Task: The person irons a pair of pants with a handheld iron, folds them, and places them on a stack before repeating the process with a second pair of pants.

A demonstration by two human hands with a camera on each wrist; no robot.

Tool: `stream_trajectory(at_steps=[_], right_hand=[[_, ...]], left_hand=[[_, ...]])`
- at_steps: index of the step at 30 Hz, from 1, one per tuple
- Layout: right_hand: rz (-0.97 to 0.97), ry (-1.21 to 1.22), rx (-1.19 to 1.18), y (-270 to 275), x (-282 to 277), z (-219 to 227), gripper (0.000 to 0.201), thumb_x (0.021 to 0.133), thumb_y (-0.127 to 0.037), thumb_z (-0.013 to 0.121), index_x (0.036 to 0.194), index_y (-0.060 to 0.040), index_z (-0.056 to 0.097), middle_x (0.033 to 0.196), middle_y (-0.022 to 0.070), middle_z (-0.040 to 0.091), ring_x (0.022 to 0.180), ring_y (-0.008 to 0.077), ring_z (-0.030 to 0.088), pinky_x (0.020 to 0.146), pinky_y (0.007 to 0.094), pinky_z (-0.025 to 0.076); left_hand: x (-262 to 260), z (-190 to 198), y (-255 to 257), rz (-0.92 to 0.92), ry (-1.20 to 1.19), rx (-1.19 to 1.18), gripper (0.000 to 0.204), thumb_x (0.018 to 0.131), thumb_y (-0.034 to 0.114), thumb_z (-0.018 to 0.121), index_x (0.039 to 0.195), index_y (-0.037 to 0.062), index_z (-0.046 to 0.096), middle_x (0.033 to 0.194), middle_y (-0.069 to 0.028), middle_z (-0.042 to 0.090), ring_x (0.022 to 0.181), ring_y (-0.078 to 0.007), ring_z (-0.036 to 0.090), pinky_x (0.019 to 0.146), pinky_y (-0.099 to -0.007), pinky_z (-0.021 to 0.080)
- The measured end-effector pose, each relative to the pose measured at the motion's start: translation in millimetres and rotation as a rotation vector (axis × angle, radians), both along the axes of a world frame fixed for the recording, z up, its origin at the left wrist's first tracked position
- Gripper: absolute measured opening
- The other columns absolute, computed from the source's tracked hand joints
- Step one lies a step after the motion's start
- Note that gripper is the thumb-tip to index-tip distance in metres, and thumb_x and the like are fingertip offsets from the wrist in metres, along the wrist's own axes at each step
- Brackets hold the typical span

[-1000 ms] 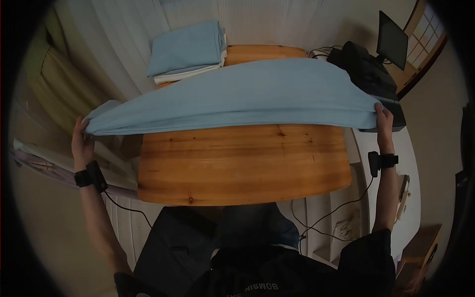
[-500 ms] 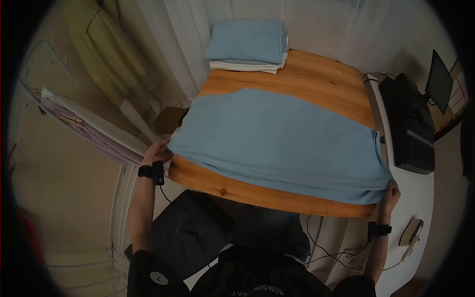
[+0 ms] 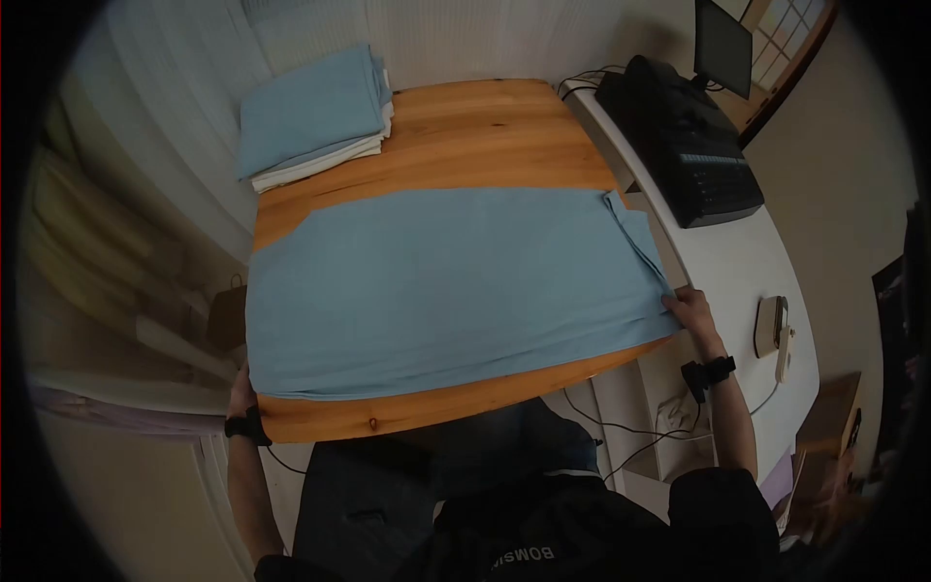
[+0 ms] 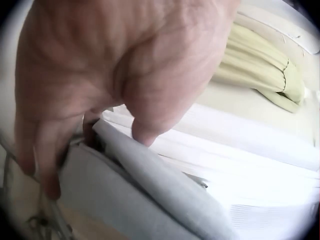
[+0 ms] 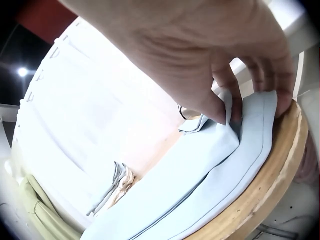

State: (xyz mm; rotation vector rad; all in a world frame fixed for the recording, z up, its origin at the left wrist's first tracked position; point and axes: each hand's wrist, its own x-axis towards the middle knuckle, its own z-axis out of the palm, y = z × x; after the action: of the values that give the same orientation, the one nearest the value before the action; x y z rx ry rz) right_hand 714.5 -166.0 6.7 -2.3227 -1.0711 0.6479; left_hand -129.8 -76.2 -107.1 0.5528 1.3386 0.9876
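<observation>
A folded light blue cloth lies across the wooden table, nearly flat, with its layers showing along the right side. At its near left corner is my left hand. Close up in the left wrist view, the left thumb and a finger pinch the cloth's folded edge, while other fingers extend downward. My right hand holds the near right corner. Seen from the right wrist, the thumb and fingers pinch the cloth near the table's rounded rim.
Folded blue and white cloths form a stack at the table's back left. To the right, a white desk carries a black machine with keys and a small tan-edged object. A monitor stands behind. White curtains hang at the back.
The cloth was stretched up in the air between both hands; it has come down flat onto the table, towards the near edge. Both hands lowered with it, still at its corners.
</observation>
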Motion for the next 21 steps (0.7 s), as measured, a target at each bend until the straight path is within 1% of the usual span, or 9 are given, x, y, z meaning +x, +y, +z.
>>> stream_trajectory(at_steps=[5,8,9,10,13,14,16,18,21], right_hand=[[0.028,-0.119,0.047,1,1,8,0.033,0.082,-0.030,0.071,0.082,0.0031,0.070,0.071,0.0090,0.060,0.066,0.0185,0.055,0.064,0.0359,0.047],[-0.027,0.069,0.279,9,-35,59,0.033,0.088,-0.032,0.067,0.084,0.0007,0.069,0.072,0.0057,0.059,0.069,0.0166,0.055,0.069,0.0334,0.047],[-0.118,0.227,0.448,12,-48,78,0.033,0.091,-0.033,0.065,0.084,-0.0007,0.068,0.073,0.0035,0.059,0.070,0.0154,0.054,0.071,0.0318,0.046],[-0.024,0.189,0.421,12,-33,83,0.033,0.095,-0.034,0.062,0.082,-0.0036,0.065,0.072,0.0002,0.057,0.072,0.0122,0.053,0.071,0.0279,0.043],[-0.108,0.296,0.446,-7,-50,92,0.033,0.095,-0.032,0.062,0.076,-0.0041,0.063,0.069,-0.0002,0.056,0.068,0.0108,0.052,0.065,0.0272,0.042],[-0.065,0.154,0.452,-19,-39,58,0.036,0.093,-0.033,0.064,0.071,-0.0046,0.061,0.064,-0.0014,0.054,0.059,0.0104,0.049,0.057,0.0289,0.039],[-0.099,0.183,0.229,-47,-51,22,0.042,0.091,-0.034,0.066,0.066,-0.0020,0.058,0.058,0.0013,0.051,0.053,0.0123,0.046,0.050,0.0325,0.036],[-0.051,-0.006,0.155,-63,-59,-11,0.043,0.089,-0.032,0.069,0.067,0.0024,0.059,0.055,0.0055,0.051,0.052,0.0137,0.049,0.049,0.0334,0.038],[-0.029,-0.257,0.263,-66,-68,-18,0.037,0.090,-0.029,0.071,0.077,0.0047,0.062,0.072,0.0141,0.059,0.060,0.0239,0.059,0.054,0.0394,0.044]], left_hand=[[-47,-20,17,-0.039,-0.107,0.136,0.050,0.099,0.031,0.058,0.139,0.0000,0.054,0.140,-0.0141,0.057,0.129,-0.0294,0.054,0.109,-0.0388,0.044],[-63,28,29,0.086,-0.264,0.050,0.048,0.103,0.027,0.053,0.144,0.0018,0.049,0.141,-0.0116,0.057,0.127,-0.0256,0.055,0.110,-0.0405,0.043],[-74,44,30,0.268,-0.341,0.034,0.049,0.103,0.026,0.054,0.145,0.0015,0.048,0.142,-0.0121,0.056,0.129,-0.0267,0.054,0.111,-0.0416,0.042],[-85,52,32,0.453,-0.414,0.017,0.050,0.102,0.025,0.055,0.145,0.0012,0.047,0.144,-0.0127,0.054,0.131,-0.0279,0.053,0.113,-0.0427,0.041],[-124,56,15,0.221,-0.215,0.246,0.048,0.100,0.019,0.060,0.143,0.0025,0.049,0.142,-0.0134,0.056,0.132,-0.0310,0.051,0.115,-0.0464,0.037],[-120,64,10,0.223,-0.216,0.251,0.048,0.100,0.019,0.060,0.143,0.0025,0.049,0.142,-0.0134,0.056,0.132,-0.0310,0.051,0.115,-0.0464,0.037],[-61,112,-6,0.559,-0.428,0.083,0.045,0.100,0.024,0.060,0.140,0.0031,0.053,0.140,-0.0136,0.058,0.131,-0.0317,0.052,0.115,-0.0471,0.037],[-57,117,-9,0.596,-0.407,0.066,0.046,0.100,0.028,0.060,0.138,0.0034,0.054,0.139,-0.0138,0.058,0.131,-0.0322,0.052,0.115,-0.0474,0.038],[-47,137,-13,0.723,-0.352,0.017,0.042,0.098,0.033,0.063,0.129,0.0055,0.060,0.134,-0.0126,0.061,0.127,-0.0317,0.055,0.113,-0.0472,0.039]])
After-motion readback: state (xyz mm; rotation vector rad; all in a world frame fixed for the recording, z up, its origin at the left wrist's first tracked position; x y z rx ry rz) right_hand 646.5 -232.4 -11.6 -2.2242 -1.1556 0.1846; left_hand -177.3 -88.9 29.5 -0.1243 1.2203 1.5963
